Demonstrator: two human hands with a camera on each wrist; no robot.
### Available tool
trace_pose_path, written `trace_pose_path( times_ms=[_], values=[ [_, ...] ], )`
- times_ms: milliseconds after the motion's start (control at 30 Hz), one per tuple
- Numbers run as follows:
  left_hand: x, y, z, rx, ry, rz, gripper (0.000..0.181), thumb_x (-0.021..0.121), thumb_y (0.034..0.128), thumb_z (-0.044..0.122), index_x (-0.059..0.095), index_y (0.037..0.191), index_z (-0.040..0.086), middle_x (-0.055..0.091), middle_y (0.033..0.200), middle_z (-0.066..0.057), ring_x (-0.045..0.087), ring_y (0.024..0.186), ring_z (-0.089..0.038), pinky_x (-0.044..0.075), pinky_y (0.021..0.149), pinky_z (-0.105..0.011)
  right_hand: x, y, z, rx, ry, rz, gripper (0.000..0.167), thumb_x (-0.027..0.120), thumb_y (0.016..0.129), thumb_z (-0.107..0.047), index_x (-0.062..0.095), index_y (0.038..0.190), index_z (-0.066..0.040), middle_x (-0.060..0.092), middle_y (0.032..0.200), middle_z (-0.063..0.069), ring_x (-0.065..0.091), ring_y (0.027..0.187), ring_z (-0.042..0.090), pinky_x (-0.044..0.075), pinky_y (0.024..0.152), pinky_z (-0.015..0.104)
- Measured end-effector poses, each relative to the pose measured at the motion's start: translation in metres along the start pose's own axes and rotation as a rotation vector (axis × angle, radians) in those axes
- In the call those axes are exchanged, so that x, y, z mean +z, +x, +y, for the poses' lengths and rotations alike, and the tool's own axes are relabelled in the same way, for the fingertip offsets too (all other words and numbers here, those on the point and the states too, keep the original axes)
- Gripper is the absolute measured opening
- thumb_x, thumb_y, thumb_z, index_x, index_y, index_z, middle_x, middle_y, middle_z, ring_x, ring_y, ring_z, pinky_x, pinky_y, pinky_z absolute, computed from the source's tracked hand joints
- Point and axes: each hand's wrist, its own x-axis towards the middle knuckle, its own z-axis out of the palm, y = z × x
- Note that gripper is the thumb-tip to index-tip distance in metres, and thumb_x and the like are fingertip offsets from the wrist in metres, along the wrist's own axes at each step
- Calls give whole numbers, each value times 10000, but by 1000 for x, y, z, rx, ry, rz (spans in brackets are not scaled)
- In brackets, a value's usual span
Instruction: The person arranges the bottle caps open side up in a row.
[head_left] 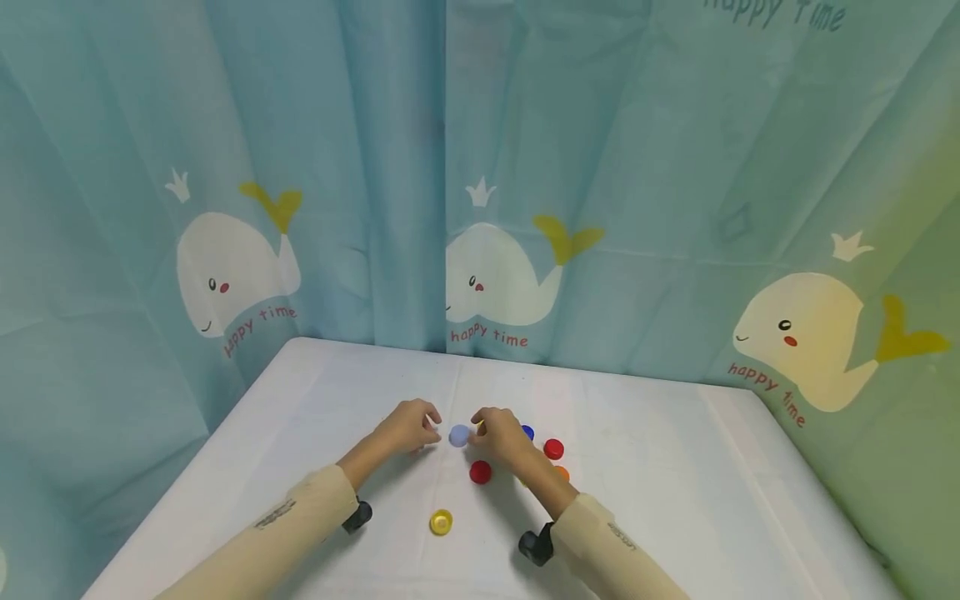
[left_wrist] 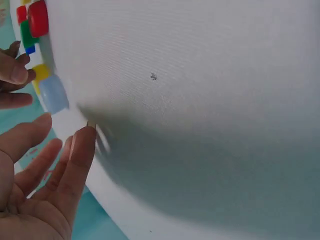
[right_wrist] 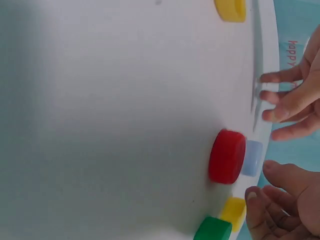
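Observation:
A pale blue bottle cap (head_left: 459, 435) lies on the white table between the two hands. To its left, my left hand (head_left: 408, 426) hovers with thumb and fingers apart, nothing gripped between them. My right hand (head_left: 504, 435) is on the other side, thumb and fingers bent loosely with a gap between the tips. Behind the right fingers a yellow cap (left_wrist: 39, 73) shows in the left wrist view, close to the pale blue one. A red cap (head_left: 481, 472) lies just in front of the right hand. A faint, blurred clear edge (left_wrist: 103, 140) shows beside the left fingertips; its kind is unclear.
Nearer the front sits an upturned yellow cap (head_left: 441, 522). Around the right forearm are a blue cap (head_left: 528, 432), another red cap (head_left: 553, 449) and an orange cap (head_left: 562, 473). A green cap (right_wrist: 213, 230) appears in the right wrist view. A whale-print curtain (head_left: 397, 208) hangs behind the table.

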Motion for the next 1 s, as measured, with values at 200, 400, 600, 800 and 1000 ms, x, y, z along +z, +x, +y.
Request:
trace_pose_path(
  times_ms=[200, 400, 600, 800, 1000],
  values=[
    [5, 10, 5, 14, 6, -29, 245, 728, 799, 47, 638, 1015, -26, 559, 709, -16, 528, 517, -116, 449, 486, -235, 5, 7, 0, 2, -22, -13, 262, 731, 802, -44, 647, 1027, 60, 652, 783, 96, 590, 687, 165, 514, 643, 277],
    [11, 15, 9, 28, -42, -77, 304, 714, 804, 20, 609, 1076, -65, 576, 712, -26, 587, 570, -171, 481, 479, -252, 9, 10, -2, 10, -50, -7, 268, 741, 797, -54, 648, 1016, 71, 654, 792, 107, 590, 686, 163, 517, 642, 279],
    [14, 17, 12, 6, -7, -58, 327, 718, 799, 14, 597, 1084, -91, 560, 710, -29, 588, 541, -156, 485, 473, -235, 11, 12, -4, 3, -60, -24, 260, 746, 796, -55, 655, 1011, 57, 647, 796, 98, 566, 672, 145, 508, 636, 248],
    [17, 17, 11, 11, 4, -60, 261, 724, 797, 17, 628, 1020, -78, 550, 671, -37, 580, 510, -157, 482, 463, -237, 13, 12, 0, -11, -53, -36, 258, 746, 794, -54, 663, 1023, 30, 658, 831, 87, 566, 679, 127, 505, 645, 235],
    [22, 14, 8, 30, -4, -46, 189, 720, 799, 18, 644, 959, -46, 527, 640, -21, 531, 462, -112, 460, 441, -219, 15, 11, 5, -35, -51, -46, 289, 755, 796, -93, 665, 1052, 6, 643, 815, 51, 562, 680, 105, 497, 654, 198]
  ],
)
